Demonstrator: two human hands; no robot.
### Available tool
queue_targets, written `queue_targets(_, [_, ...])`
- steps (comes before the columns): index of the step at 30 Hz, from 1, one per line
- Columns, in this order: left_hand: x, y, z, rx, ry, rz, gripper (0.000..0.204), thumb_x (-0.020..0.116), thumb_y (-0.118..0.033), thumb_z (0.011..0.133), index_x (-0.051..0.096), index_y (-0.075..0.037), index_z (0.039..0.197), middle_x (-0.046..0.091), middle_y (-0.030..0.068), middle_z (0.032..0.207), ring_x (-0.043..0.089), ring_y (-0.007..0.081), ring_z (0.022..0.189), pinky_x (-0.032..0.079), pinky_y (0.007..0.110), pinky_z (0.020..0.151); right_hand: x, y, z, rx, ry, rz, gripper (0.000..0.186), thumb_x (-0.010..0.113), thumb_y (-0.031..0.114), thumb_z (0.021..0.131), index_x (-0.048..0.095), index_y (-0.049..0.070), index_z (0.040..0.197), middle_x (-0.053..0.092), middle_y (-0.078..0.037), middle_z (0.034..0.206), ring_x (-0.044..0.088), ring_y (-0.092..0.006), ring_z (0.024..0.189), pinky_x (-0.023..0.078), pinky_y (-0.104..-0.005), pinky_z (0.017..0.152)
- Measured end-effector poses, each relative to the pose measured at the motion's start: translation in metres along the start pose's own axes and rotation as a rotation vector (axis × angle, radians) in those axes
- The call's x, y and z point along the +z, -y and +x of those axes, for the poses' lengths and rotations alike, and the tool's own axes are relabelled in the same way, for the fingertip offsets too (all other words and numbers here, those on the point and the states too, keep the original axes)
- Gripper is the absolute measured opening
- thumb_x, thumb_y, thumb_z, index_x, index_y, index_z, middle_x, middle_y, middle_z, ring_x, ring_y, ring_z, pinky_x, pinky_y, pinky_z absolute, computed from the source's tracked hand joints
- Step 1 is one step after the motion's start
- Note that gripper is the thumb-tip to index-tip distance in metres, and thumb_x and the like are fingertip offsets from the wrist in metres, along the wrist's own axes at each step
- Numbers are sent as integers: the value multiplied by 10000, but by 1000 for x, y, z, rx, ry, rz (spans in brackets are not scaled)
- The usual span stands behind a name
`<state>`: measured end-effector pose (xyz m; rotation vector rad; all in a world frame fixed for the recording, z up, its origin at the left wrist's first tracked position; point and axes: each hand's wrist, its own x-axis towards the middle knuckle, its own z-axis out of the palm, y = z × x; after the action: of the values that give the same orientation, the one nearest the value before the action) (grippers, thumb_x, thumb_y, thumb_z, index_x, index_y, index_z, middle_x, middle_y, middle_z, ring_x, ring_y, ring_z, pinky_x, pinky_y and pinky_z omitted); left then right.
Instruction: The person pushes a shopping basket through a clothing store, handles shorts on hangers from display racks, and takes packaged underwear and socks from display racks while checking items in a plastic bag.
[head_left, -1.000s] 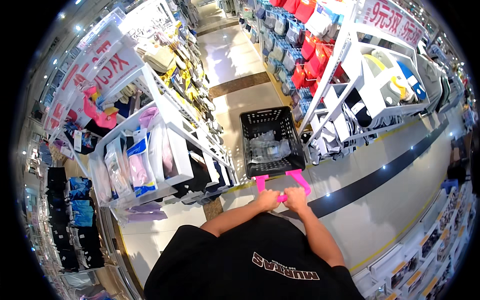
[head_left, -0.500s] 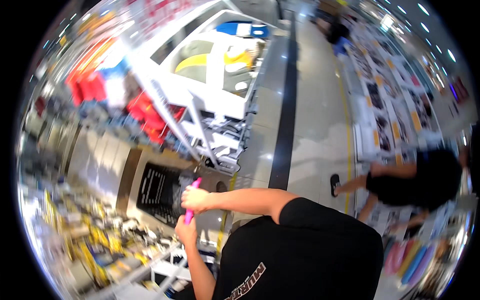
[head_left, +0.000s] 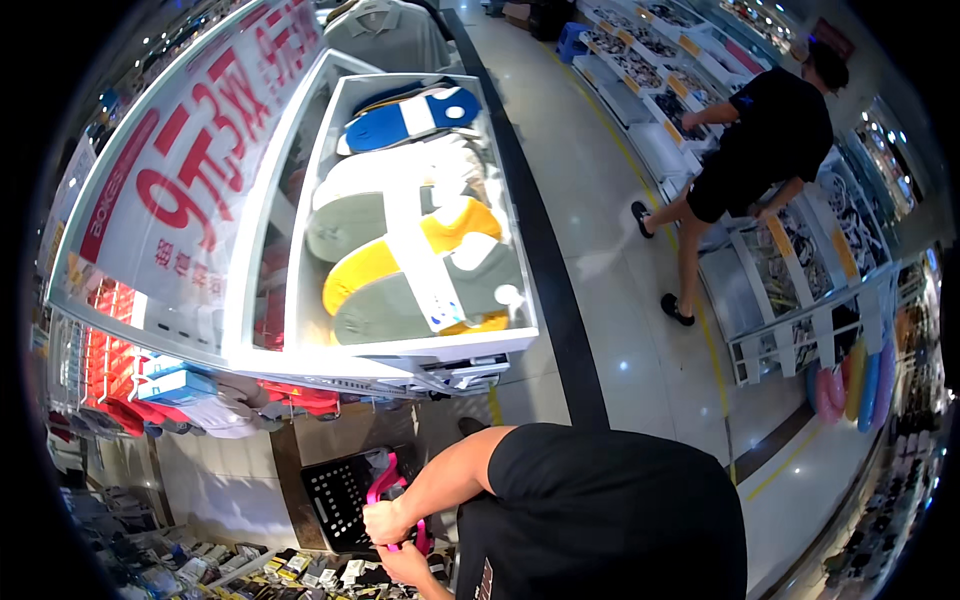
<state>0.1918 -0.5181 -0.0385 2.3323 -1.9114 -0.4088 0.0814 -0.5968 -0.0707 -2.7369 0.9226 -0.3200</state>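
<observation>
My right hand [head_left: 382,522] is wrapped round the pink handle [head_left: 384,478] of a black perforated plastic basket [head_left: 333,497] at the bottom of the head view. Just below it, my left hand [head_left: 398,562] also grips the handle, partly hidden by the basket and my arm. Grey plastic-looking contents lie in the basket, too indistinct to name. Beyond my arms, a white display bin [head_left: 310,343] holds blue, white, grey and yellow footwear or insoles [head_left: 408,117], with a large red-printed sign [head_left: 115,230] along its left side.
Racks of red goods [head_left: 110,350] hang under the sign; packaged goods [head_left: 295,565] line the lower left. A tiled aisle [head_left: 560,180] runs up the middle. At right, another person [head_left: 760,145] in black stands at white shelving [head_left: 760,310], with coloured rings [head_left: 855,385] below and a blue stool [head_left: 571,42] farther back.
My view has swung to the right, so the basket now sits at the lower left. The other person has come into view and is more upright than half a second ago.
</observation>
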Motion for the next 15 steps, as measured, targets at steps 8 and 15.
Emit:
queue_targets(8, [-25, 24, 102, -90, -59, 17, 325, 682, -312, 763, 650, -117, 1021, 678, 206, 866, 629, 448, 814, 474, 545, 708, 20, -41, 121, 31, 89, 12, 179, 633, 275, 714, 749, 138, 713, 721, -50, 723, 705, -237, 702, 507, -408, 566])
queue_targets(15, [-59, 93, 198, -147, -36, 54, 224, 659, -251, 785, 626, -79, 924, 696, 164, 877, 663, 387, 818, 515, 506, 724, -2, -60, 232, -11, 199, 91, 195, 610, 259, 771, 722, 102, 748, 717, -101, 763, 713, -275, 755, 551, -419, 658])
